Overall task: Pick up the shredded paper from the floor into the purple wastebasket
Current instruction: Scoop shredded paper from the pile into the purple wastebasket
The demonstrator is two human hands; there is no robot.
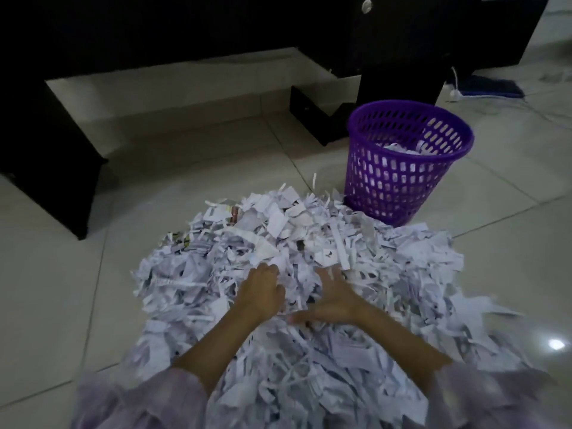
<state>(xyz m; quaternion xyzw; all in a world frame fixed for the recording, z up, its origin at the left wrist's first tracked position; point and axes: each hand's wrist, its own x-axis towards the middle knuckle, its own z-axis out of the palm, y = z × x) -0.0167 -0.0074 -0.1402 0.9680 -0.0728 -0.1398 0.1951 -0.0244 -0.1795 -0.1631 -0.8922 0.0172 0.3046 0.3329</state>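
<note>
Both hands are down in the middle of the paper [297,274], which is a big loose heap spread over the floor [62,289] from right under the camera out to the foot of the basket [408,159].

Biggest risk I'd say: the shreds are light and slippery, so any scoop lifted from here will probably shed strips on the way, and they'd land on the bare tiles between heap and basket. The basket also has slotted walls, so thin strips could poke back out. It sits far right, touching the heap's edge, with some paper already inside.

Left hand [260,292] has its fingers [272,269] curled down into the shreds, looks like it's gathering a clump. Right hand [332,297] is flatter, fingers spread fairly wide and pressing on the heap, thumb out to the left. It's a bit blurred, so I can't tell if it's actually got anything pinched.

Behind it all is dark furniture [46,150].
</note>
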